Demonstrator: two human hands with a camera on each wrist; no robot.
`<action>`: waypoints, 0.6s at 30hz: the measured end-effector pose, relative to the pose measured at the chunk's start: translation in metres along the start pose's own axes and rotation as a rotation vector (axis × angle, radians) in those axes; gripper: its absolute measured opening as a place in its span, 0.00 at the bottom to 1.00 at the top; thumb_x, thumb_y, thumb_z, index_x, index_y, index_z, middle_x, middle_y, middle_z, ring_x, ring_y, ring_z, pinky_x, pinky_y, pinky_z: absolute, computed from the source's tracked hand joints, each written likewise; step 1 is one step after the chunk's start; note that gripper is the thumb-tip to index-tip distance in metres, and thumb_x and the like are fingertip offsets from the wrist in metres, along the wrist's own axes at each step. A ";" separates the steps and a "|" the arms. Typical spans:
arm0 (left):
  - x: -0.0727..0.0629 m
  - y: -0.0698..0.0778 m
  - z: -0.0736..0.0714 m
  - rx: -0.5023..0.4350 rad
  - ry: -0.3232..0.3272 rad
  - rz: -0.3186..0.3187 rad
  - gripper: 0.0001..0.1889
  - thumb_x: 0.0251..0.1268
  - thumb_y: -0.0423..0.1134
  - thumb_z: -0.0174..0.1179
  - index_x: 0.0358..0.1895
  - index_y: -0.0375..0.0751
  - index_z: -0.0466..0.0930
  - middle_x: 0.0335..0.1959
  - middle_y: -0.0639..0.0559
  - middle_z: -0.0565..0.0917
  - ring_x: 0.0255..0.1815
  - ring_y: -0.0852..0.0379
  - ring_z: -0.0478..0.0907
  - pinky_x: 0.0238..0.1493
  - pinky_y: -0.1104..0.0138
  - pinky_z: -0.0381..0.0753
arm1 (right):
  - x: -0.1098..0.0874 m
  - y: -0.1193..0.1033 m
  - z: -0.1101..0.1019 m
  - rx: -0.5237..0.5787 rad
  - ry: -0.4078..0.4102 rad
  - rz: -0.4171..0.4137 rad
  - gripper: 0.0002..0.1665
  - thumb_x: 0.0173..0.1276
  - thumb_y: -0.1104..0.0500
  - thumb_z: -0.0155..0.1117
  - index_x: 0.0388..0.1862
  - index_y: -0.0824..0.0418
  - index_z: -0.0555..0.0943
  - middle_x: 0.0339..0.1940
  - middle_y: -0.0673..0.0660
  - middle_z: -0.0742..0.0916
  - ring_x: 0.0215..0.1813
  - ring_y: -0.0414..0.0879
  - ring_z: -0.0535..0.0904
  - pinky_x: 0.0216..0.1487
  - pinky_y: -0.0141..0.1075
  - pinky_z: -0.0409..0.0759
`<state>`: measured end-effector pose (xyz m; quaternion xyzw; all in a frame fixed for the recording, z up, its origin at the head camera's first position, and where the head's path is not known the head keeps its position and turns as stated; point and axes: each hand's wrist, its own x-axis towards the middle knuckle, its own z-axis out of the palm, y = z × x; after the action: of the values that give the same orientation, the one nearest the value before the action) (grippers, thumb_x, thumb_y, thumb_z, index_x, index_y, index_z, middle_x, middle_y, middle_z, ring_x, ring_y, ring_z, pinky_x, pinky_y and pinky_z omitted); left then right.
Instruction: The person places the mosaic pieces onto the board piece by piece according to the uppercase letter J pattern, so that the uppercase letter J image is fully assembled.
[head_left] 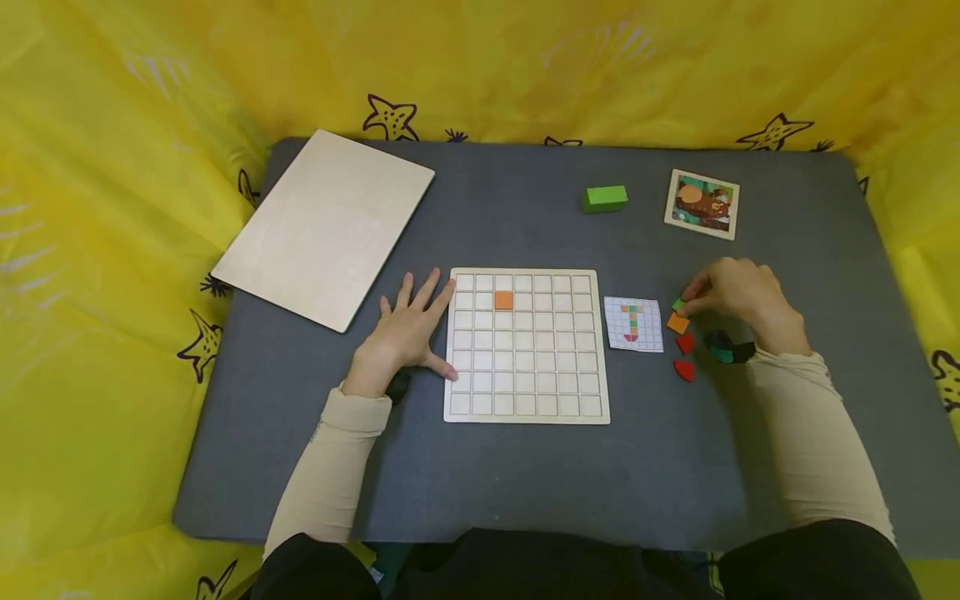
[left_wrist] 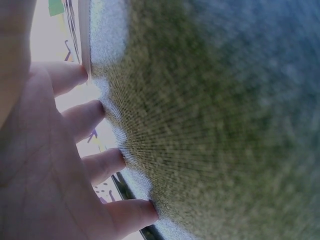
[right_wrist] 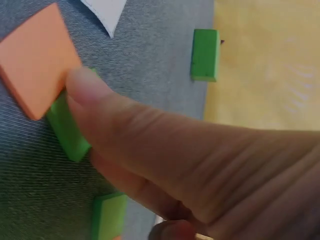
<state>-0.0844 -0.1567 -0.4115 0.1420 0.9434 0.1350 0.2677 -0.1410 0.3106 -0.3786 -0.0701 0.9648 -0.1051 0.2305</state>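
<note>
My left hand (head_left: 403, 335) lies with spread fingers at the left edge of a pale wooden grid board (head_left: 525, 418). Its thumb rests on the board's border. One orange square (head_left: 503, 300) sits in a cell near the top of the grid. Right of the board, my right hand (head_left: 746, 296) pinches a small green tile (right_wrist: 69, 131) between thumb and index finger. An orange tile (right_wrist: 40, 62) lies against it, overlapped by the thumb tip in the right wrist view. Two red tiles (head_left: 685, 343) lie just below. Another green tile (right_wrist: 109, 215) shows beneath the fingers.
A pattern card (head_left: 634, 344) lies beside the board. Farther back are a green block (head_left: 605, 199) and a framed picture puzzle (head_left: 702, 204). A large plain wooden panel (head_left: 330, 225) lies at the left. Yellow cloth (head_left: 480, 67) surrounds the grey table (head_left: 510, 483).
</note>
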 end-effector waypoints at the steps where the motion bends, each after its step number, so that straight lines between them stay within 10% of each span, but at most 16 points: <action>1: 0.000 0.000 0.000 0.003 -0.002 0.001 0.78 0.34 0.62 0.83 0.86 0.51 0.33 0.88 0.45 0.30 0.86 0.29 0.25 0.76 0.23 0.41 | -0.001 0.001 0.001 0.009 -0.004 0.010 0.16 0.60 0.45 0.78 0.39 0.54 0.92 0.45 0.64 0.92 0.51 0.68 0.82 0.50 0.61 0.71; 18: -0.001 0.001 -0.002 0.006 -0.007 -0.003 0.79 0.34 0.62 0.83 0.86 0.50 0.33 0.88 0.45 0.30 0.86 0.29 0.25 0.76 0.23 0.41 | 0.001 -0.003 0.003 0.119 0.002 0.020 0.17 0.62 0.51 0.78 0.41 0.63 0.88 0.36 0.62 0.89 0.41 0.57 0.78 0.33 0.39 0.70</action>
<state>-0.0846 -0.1565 -0.4097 0.1421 0.9430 0.1313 0.2708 -0.1403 0.3070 -0.3804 -0.0462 0.9578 -0.1602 0.2342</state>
